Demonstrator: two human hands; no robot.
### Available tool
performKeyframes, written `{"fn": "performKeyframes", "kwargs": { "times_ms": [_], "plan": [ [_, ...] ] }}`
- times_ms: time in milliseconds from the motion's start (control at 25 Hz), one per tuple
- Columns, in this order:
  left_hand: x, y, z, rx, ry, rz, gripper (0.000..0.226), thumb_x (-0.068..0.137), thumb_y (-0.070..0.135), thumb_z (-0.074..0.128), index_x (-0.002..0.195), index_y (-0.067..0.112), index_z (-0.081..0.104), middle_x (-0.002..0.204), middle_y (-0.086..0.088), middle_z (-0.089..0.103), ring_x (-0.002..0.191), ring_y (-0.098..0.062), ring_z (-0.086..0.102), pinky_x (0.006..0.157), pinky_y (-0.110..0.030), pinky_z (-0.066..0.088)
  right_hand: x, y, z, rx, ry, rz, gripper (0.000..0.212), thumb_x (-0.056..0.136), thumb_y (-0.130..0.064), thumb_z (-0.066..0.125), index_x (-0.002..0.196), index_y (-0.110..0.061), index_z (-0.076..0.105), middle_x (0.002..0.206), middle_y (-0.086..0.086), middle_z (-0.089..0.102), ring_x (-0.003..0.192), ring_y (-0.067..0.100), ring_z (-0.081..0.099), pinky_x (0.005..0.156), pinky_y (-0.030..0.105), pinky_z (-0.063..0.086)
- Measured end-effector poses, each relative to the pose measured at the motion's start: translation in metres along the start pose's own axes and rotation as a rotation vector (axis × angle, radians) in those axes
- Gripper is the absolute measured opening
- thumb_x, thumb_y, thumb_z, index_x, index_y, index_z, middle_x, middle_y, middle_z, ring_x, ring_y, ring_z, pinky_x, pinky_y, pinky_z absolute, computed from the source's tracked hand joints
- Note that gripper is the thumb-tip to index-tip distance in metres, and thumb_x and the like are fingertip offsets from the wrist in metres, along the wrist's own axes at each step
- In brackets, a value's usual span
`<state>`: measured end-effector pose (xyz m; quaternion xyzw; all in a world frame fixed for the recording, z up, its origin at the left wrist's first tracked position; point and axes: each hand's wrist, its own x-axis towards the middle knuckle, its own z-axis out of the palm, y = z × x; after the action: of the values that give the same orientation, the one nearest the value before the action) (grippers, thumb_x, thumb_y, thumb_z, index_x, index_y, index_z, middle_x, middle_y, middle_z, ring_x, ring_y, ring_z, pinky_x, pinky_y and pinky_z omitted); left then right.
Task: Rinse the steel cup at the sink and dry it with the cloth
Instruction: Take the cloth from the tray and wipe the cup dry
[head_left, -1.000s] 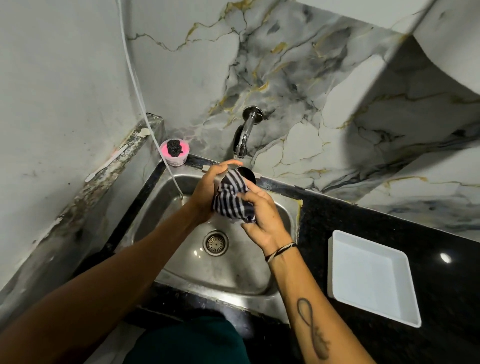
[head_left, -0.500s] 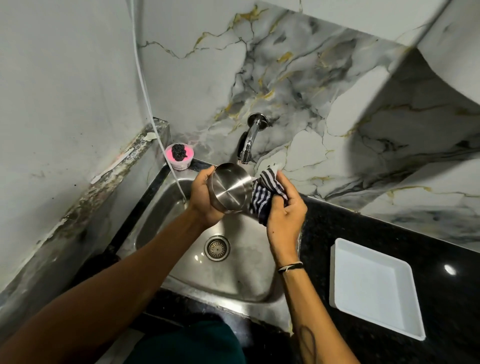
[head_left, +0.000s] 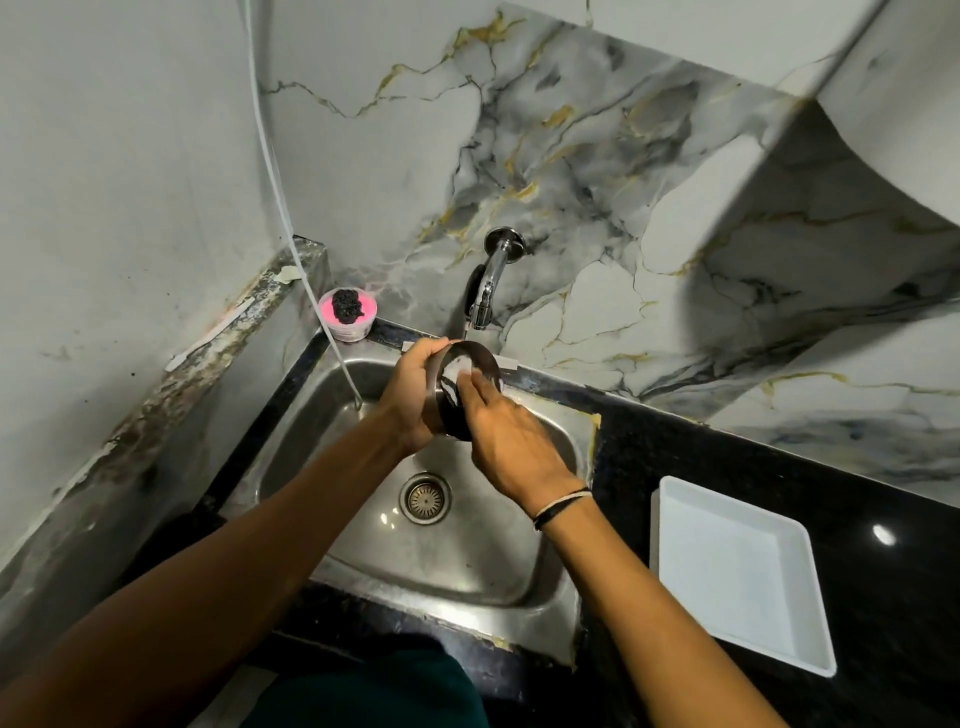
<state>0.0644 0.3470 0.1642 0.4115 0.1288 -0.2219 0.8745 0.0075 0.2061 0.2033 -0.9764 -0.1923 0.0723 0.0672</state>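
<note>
My left hand (head_left: 413, 392) grips the steel cup (head_left: 485, 361) by its side and holds it tilted over the sink (head_left: 358, 551), just under the tap (head_left: 487, 291). The cup's mouth faces right, toward my right hand (head_left: 511, 441). That hand's fingers reach into the cup and press the striped cloth (head_left: 453, 376) against the inside. Only a small patch of the cloth shows; the rest is hidden in the cup and behind my fingers. I see no water running from the tap.
A pink tub with a dark scrubber (head_left: 347, 317) stands at the sink's back left corner. A thin white hose (head_left: 275, 182) hangs down into the basin. A white tray (head_left: 737, 577) lies on the black counter (head_left: 649, 452) to the right. Walls close in at left and behind.
The cloth went from wrapped around the cup's outside, to held beside it, to pushed inside the cup by my right hand. The cup's mouth now faces right.
</note>
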Motion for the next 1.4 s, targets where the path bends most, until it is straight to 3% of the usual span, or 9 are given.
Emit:
{"fn": "performKeyframes", "kwargs": {
  "times_ms": [160, 360, 480, 560, 640, 840, 1040, 1200, 1400],
  "plan": [
    [0.0, -0.005, -0.008, 0.15, 0.089, 0.151, 0.037, 0.105, 0.028, 0.045, 0.112, 0.009, 0.076, 0.097, -0.01, 0.081, 0.091, -0.022, 0.076, 0.079, -0.029, 0.064, 0.003, 0.0, -0.025, 0.607, -0.175, -0.009, 0.043, 0.092, 0.007, 0.048, 0.12, -0.014, 0.074, 0.111, 0.013, 0.078, 0.103, 0.032, 0.075, 0.082, 0.037, 0.058],
    [-0.005, 0.001, 0.004, 0.086, 0.005, 0.229, 0.042, 0.102, 0.034, 0.042, 0.115, 0.01, 0.074, 0.1, -0.011, 0.078, 0.094, -0.023, 0.075, 0.087, -0.037, 0.061, 0.004, -0.007, -0.023, 1.882, -0.027, 0.248, 0.055, 0.094, 0.018, 0.037, 0.141, 0.003, 0.062, 0.13, 0.026, 0.068, 0.111, 0.033, 0.068, 0.1, 0.041, 0.055],
    [-0.004, -0.003, 0.0, -0.026, 0.021, 0.208, 0.049, 0.101, 0.04, 0.045, 0.128, 0.006, 0.069, 0.122, -0.018, 0.074, 0.114, -0.032, 0.069, 0.105, -0.049, 0.055, -0.004, -0.001, -0.011, 2.237, 0.163, 0.262, 0.056, 0.097, 0.015, 0.036, 0.149, 0.002, 0.055, 0.15, 0.028, 0.059, 0.128, 0.038, 0.061, 0.121, 0.051, 0.044],
    [-0.008, -0.007, -0.013, -0.174, 0.074, 0.122, 0.051, 0.098, 0.047, 0.05, 0.13, 0.012, 0.068, 0.129, -0.018, 0.07, 0.122, -0.038, 0.063, 0.113, -0.059, 0.046, -0.008, 0.016, -0.011, 2.03, 0.432, 0.339, 0.055, 0.098, 0.016, 0.04, 0.147, -0.001, 0.059, 0.149, 0.022, 0.064, 0.132, 0.033, 0.065, 0.123, 0.05, 0.046],
    [-0.008, -0.012, -0.023, -0.293, 0.101, 0.039, 0.052, 0.095, 0.051, 0.053, 0.132, 0.018, 0.068, 0.135, -0.018, 0.068, 0.128, -0.042, 0.06, 0.111, -0.07, 0.044, -0.016, 0.035, -0.015, 1.448, 0.689, 0.383, 0.058, 0.097, 0.019, 0.044, 0.147, -0.004, 0.061, 0.144, 0.001, 0.069, 0.131, 0.007, 0.067, 0.121, 0.035, 0.049],
    [-0.012, -0.019, -0.006, -0.447, 0.026, -0.012, 0.074, 0.102, 0.054, 0.038, 0.157, 0.008, 0.051, 0.13, -0.023, 0.067, 0.115, -0.042, 0.065, 0.104, -0.055, 0.049, -0.029, 0.012, 0.008, 0.741, 0.522, 0.069, 0.075, 0.09, 0.025, 0.047, 0.155, -0.011, 0.053, 0.166, 0.002, 0.047, 0.154, 0.009, 0.041, 0.132, 0.027, 0.03],
    [-0.017, -0.017, 0.009, -0.373, 0.044, 0.028, 0.072, 0.102, 0.048, 0.039, 0.154, 0.0, 0.052, 0.14, -0.024, 0.056, 0.124, -0.041, 0.056, 0.119, -0.056, 0.036, -0.02, 0.012, 0.012, 0.981, 0.592, 0.216, 0.069, 0.092, 0.024, 0.041, 0.154, -0.005, 0.053, 0.164, 0.006, 0.05, 0.157, 0.018, 0.043, 0.132, 0.044, 0.033],
    [-0.016, -0.008, 0.007, -0.386, 0.092, 0.072, 0.054, 0.102, 0.045, 0.038, 0.114, 0.007, 0.074, 0.114, -0.019, 0.07, 0.106, -0.037, 0.064, 0.103, -0.052, 0.047, -0.035, -0.014, 0.019, 1.026, 0.616, 0.163, 0.07, 0.093, 0.015, 0.04, 0.158, -0.009, 0.05, 0.168, 0.0, 0.045, 0.159, 0.005, 0.037, 0.133, 0.028, 0.029],
    [-0.023, -0.011, 0.023, -0.456, 0.014, 0.075, 0.076, 0.104, 0.054, 0.033, 0.157, 0.002, 0.048, 0.149, -0.025, 0.053, 0.135, -0.042, 0.056, 0.098, -0.049, 0.057, -0.012, -0.001, 0.003, 1.045, 0.617, 0.269, 0.069, 0.095, 0.02, 0.038, 0.158, -0.005, 0.046, 0.17, 0.005, 0.041, 0.161, 0.013, 0.034, 0.135, 0.038, 0.027]
  ]
}}
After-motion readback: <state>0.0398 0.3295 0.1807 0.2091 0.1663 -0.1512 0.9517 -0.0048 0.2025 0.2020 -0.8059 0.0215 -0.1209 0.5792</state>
